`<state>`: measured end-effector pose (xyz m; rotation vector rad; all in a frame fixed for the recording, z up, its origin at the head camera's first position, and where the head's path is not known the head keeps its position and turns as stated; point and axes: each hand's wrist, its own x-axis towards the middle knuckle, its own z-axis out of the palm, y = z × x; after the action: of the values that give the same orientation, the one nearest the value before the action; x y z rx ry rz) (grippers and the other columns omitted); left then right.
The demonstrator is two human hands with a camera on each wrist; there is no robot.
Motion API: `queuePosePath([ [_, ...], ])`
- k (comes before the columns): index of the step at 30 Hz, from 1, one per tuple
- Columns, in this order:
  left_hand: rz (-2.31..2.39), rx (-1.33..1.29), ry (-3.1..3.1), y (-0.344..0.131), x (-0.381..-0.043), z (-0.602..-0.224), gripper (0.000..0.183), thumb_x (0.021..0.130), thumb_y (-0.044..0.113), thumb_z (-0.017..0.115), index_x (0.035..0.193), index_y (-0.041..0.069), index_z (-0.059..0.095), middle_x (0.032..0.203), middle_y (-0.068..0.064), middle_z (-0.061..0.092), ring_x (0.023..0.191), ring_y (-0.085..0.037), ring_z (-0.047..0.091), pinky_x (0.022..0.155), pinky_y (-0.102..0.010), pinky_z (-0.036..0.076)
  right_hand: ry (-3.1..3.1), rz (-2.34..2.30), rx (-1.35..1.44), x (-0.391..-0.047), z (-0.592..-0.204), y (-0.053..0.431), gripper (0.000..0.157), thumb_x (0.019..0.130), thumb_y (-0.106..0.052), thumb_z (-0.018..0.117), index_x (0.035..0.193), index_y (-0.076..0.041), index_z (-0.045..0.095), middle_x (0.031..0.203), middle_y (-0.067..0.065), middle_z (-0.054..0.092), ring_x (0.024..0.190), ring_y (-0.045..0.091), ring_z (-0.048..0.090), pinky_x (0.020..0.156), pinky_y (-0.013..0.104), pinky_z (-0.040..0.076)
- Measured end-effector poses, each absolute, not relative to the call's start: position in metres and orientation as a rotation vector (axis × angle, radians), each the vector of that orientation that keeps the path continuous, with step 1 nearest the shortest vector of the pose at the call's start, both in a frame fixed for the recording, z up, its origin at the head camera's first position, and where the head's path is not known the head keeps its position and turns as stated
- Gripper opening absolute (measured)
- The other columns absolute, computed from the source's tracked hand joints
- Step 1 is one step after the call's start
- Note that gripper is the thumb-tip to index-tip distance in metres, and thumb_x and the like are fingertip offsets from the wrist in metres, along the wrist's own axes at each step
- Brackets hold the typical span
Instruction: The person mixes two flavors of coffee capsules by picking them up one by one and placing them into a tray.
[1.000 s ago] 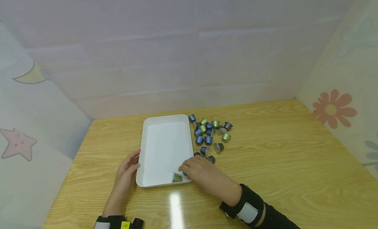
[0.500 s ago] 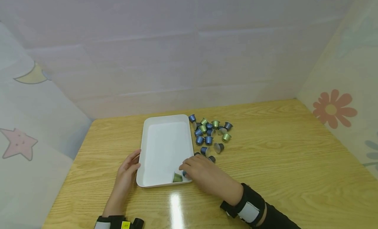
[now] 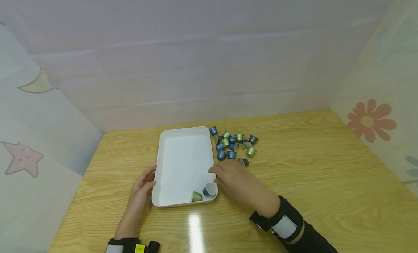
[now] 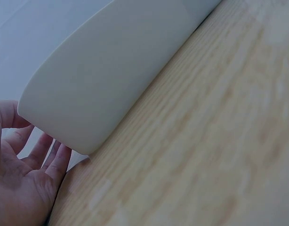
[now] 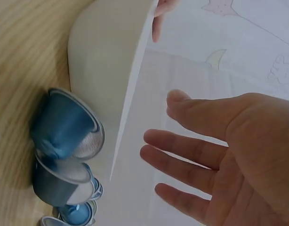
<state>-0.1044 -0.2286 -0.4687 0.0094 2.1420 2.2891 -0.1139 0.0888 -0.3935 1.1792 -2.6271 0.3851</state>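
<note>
Your right fingers [image 5: 182, 146] are spread and released, with nothing in their grasp; your right hand [image 3: 236, 180] is at the right rim of the white tray [image 3: 183, 162]. Your left hand [image 3: 140, 189] has relaxed fingers touching the tray's left side. Inside the tray, at its near right corner, lie a green capsule [image 3: 196, 197] and, just beside it, a blue capsule [image 3: 207, 191] with its pale lid showing. Right of the tray, you have loose capsules [image 3: 231, 154], blue, green and dark, clustered on the wooden table [image 3: 310, 166].
</note>
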Motion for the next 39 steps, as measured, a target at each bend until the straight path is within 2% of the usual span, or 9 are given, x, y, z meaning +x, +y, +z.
queuePosePath([
  [8, 2.267, -0.006, 2.14, -0.229, -0.104, -0.469, 0.05, 0.1, -0.002, 0.044, 0.148, -0.007, 0.034, 0.137, -0.009, 0.046, 0.117, -0.003, 0.052, 0.095, -0.018, 0.044, -2.745, 0.439, 1.076, -0.12, -0.385, 0.102, 0.029, 0.088, -0.013, 0.075, 0.115, -0.003, 0.067, 0.107, 0.008, 0.068, 0.097, 0.025, 0.065, 0.086, 0.039, 0.053],
  [15, 2.291, 0.017, 2.135, -0.227, -0.105, -0.467, 0.048, 0.101, -0.003, 0.043, 0.147, -0.009, 0.034, 0.14, -0.017, 0.044, 0.117, -0.003, 0.053, 0.094, -0.018, 0.044, -2.895, 0.476, 0.931, -0.124, -0.381, 0.112, 0.034, 0.091, -0.013, 0.073, 0.122, -0.002, 0.065, 0.114, 0.011, 0.068, 0.104, 0.028, 0.064, 0.088, 0.04, 0.053],
  [19, 2.281, -0.012, 2.135, -0.228, -0.104, -0.467, 0.048, 0.1, -0.003, 0.043, 0.148, -0.008, 0.035, 0.138, -0.012, 0.047, 0.117, -0.004, 0.053, 0.095, -0.018, 0.044, -2.97, 0.5, 0.833, -0.127, -0.379, 0.119, 0.032, 0.092, -0.014, 0.071, 0.121, 0.0, 0.065, 0.114, 0.013, 0.068, 0.101, 0.027, 0.065, 0.085, 0.042, 0.054],
  [22, 2.264, -0.039, 2.136, -0.228, -0.104, -0.467, 0.049, 0.1, -0.003, 0.042, 0.148, -0.005, 0.036, 0.138, -0.01, 0.046, 0.118, -0.004, 0.052, 0.095, -0.018, 0.044, -3.014, 0.51, 0.778, -0.129, -0.378, 0.124, 0.036, 0.093, -0.019, 0.071, 0.123, 0.0, 0.064, 0.119, 0.015, 0.067, 0.106, 0.032, 0.064, 0.089, 0.046, 0.052],
  [26, 2.242, -0.069, 2.135, -0.229, -0.104, -0.466, 0.05, 0.1, -0.003, 0.042, 0.149, -0.003, 0.036, 0.141, -0.011, 0.044, 0.119, -0.003, 0.05, 0.096, -0.017, 0.043, -3.053, 0.5, 0.741, -0.132, -0.377, 0.129, 0.044, 0.092, -0.022, 0.071, 0.127, 0.002, 0.061, 0.122, 0.019, 0.065, 0.111, 0.037, 0.062, 0.094, 0.05, 0.05],
  [33, 2.244, -0.08, 2.127, -0.228, -0.105, -0.466, 0.05, 0.1, -0.003, 0.041, 0.149, -0.002, 0.036, 0.144, -0.014, 0.041, 0.121, -0.004, 0.049, 0.096, -0.017, 0.042, -3.153, 0.518, 0.645, -0.137, -0.378, 0.138, 0.043, 0.094, -0.018, 0.07, 0.131, 0.001, 0.059, 0.126, 0.021, 0.062, 0.108, 0.038, 0.062, 0.092, 0.051, 0.05],
  [39, 2.231, -0.105, 2.111, -0.227, -0.105, -0.464, 0.05, 0.1, -0.002, 0.04, 0.15, 0.0, 0.036, 0.147, -0.015, 0.038, 0.124, -0.006, 0.046, 0.097, -0.015, 0.041, -3.223, 0.497, 0.586, -0.145, -0.388, 0.145, 0.044, 0.096, -0.02, 0.067, 0.133, 0.001, 0.056, 0.133, 0.024, 0.057, 0.119, 0.041, 0.056, 0.096, 0.054, 0.047],
])
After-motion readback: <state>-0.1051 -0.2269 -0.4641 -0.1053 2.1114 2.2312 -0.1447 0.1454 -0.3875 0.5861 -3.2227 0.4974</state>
